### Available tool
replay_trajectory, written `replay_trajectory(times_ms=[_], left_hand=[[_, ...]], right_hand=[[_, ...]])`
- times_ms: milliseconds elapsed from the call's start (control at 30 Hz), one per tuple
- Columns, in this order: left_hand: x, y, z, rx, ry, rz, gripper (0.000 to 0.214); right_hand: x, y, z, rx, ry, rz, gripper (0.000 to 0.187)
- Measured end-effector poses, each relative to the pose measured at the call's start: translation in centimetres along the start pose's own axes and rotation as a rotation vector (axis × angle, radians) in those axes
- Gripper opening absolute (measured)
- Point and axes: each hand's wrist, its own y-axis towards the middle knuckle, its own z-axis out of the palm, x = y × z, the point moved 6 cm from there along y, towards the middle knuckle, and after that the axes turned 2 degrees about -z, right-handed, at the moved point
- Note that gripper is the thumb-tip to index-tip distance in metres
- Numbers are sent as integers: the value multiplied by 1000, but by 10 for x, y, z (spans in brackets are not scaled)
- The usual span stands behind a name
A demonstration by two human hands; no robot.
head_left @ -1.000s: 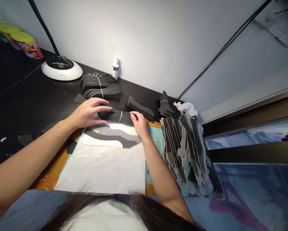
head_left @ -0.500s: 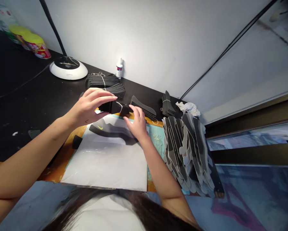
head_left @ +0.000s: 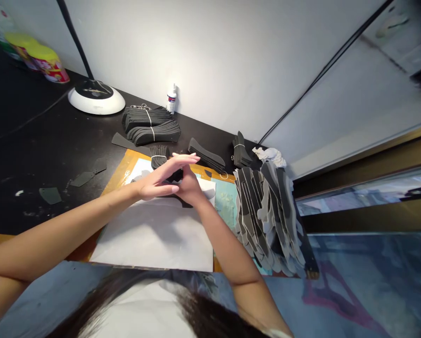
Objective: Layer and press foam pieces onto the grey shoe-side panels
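Note:
My left hand (head_left: 159,180) lies with its fingers flat across my right hand (head_left: 189,188), close against a bundle of black foam pieces (head_left: 158,158) tied with white string. The bundle's end stands out beyond my left fingers, and a dark part (head_left: 177,176) shows between my hands. My right fingers are hidden, but the hand seems to pinch the bundle. Below my hands lies a pattern sheet (head_left: 206,190), mostly covered. A large white paper sheet (head_left: 154,239) spreads nearer me on an orange and teal mat (head_left: 120,173).
Tied black foam stacks (head_left: 150,124) and a loose stack (head_left: 206,156) lie behind the mat. A large heap of grey and black cut pieces (head_left: 266,220) rises to the right. A glue bottle (head_left: 171,99), a round white lamp base (head_left: 96,99) and foam scraps (head_left: 81,178) stand on the black table (head_left: 27,155).
The tied bundle has turned upright between my hands, which have closed together, the left crossing over the right. The grey patterned sheet is now mostly covered.

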Motion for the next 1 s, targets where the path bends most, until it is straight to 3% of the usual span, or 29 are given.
replay_trajectory(times_ms=[100,200,300,400,467,533,633,800,1000], left_hand=[[1,-2,-13,-110,-63,-32,46],[6,-10,-52,-367,219,-28,28],[36,-22,-91,-541,394,-230,45],[75,-32,-104,-416,315,-499,84],[88,-35,-99,-256,348,-581,86],[90,-36,-95,-162,435,-579,77],[84,-37,-96,-201,480,-530,71],[81,-38,-99,-299,448,-494,61],[78,-39,-98,-346,421,-461,60]], right_hand=[[-19,2,-5,-118,-49,88,55],[-44,6,-25,-324,246,87,59],[-78,8,-43,-458,566,222,54],[-92,10,-56,-415,499,209,43],[-92,11,-63,-398,399,135,40],[-92,10,-67,-400,344,78,45],[-90,10,-69,-381,288,14,55],[-92,11,-68,-331,228,-43,58],[-83,10,-65,-295,-75,-118,51]])
